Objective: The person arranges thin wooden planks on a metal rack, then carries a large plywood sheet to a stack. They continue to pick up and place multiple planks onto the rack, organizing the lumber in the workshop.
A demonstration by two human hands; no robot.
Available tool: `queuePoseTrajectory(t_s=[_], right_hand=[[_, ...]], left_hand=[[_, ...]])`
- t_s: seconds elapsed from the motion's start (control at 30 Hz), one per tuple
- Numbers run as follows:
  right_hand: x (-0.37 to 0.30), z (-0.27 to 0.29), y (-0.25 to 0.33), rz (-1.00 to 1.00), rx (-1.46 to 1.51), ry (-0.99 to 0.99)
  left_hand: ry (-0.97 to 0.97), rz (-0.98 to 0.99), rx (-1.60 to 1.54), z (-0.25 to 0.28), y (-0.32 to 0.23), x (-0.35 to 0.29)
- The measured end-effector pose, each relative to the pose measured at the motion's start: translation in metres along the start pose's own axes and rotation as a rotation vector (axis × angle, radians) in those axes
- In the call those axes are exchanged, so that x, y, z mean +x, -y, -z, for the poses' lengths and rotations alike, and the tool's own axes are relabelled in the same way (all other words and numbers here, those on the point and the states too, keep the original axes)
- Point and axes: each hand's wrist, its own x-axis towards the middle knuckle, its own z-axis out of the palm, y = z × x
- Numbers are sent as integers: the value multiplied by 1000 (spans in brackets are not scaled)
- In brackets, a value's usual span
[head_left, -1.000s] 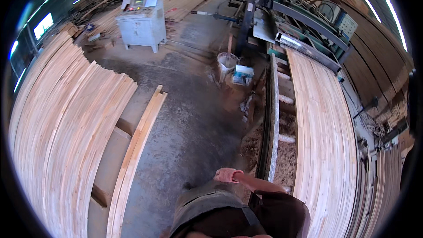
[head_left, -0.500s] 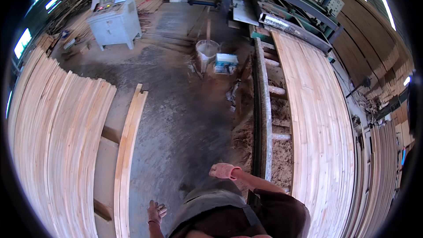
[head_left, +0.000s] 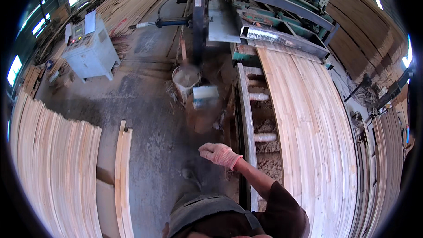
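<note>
Workshop, head view: grey floor (head_left: 150, 158), machine frame (head_left: 282, 13) upper right, pale control cabinet (head_left: 90, 55) upper left. Right hand (head_left: 220, 155), pink glove, lower centre: fingers loosely bent, nothing visible in the grip, over the floor just left of the metal rail (head_left: 249, 136). Left hand: can't tell, out of view. Wood panel (head_left: 308, 128) of side-by-side strips runs down right of centre, upper end at the machine frame; rollers (head_left: 265, 137) show between it and the rail. Stacked strips (head_left: 53, 158) lower left, loose boards (head_left: 123, 167) just right of them. Bucket (head_left: 186, 78) and small box (head_left: 205, 93) near centre.
</note>
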Motion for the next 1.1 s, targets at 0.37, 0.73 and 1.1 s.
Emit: queuePoseTrajectory(t_s=[0.37,0.73,1.1], right_hand=[[225,277,-90,-88,-311,-730],[501,512,-255,-667,-705,-812],[529,549,-253,-773,-754,-590]], left_hand=[[427,12,-164,-170,-359,70],[269,-143,26,-261,-422,65],[19,37,158,-360,-472,32]])
